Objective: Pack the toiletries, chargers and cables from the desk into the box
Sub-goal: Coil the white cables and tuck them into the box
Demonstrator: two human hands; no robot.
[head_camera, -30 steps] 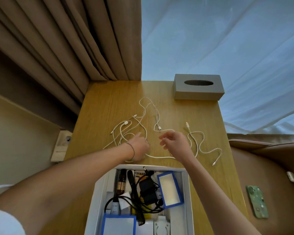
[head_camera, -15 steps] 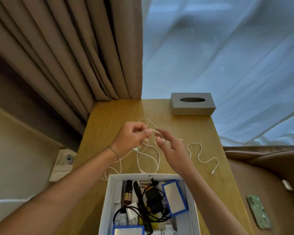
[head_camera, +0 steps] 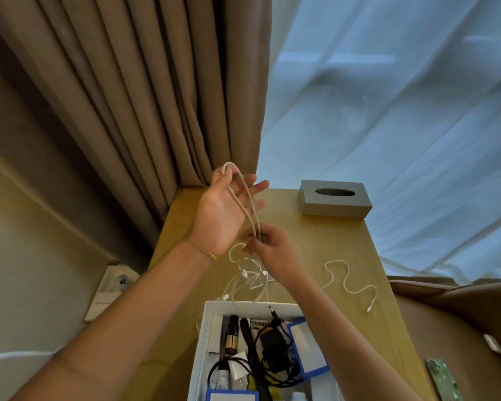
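Observation:
My left hand (head_camera: 223, 215) is raised above the desk, palm toward me, with a loop of white cable (head_camera: 245, 195) hung over its fingers. Below it, my right hand (head_camera: 272, 250) pinches the same cable's strands. More of the white cable hangs tangled down to the desk (head_camera: 324, 244), and one end trails off to the right (head_camera: 347, 282). A white box (head_camera: 204, 342) stands at the near edge. It holds a black charger with black cables (head_camera: 272, 351), a dark bottle (head_camera: 232, 337) and blue-edged packets (head_camera: 307, 345).
A grey tissue box (head_camera: 334, 199) stands at the desk's far right corner. Brown curtains (head_camera: 145, 91) and a sheer curtain hang behind. A wall socket (head_camera: 119, 282) is at the left. A brown seat with a green phone (head_camera: 441, 377) is at the right.
Both hands have lifted off the desk with the white cable. The left hand rose and turned palm up with a loop over it; the view tilted upward.

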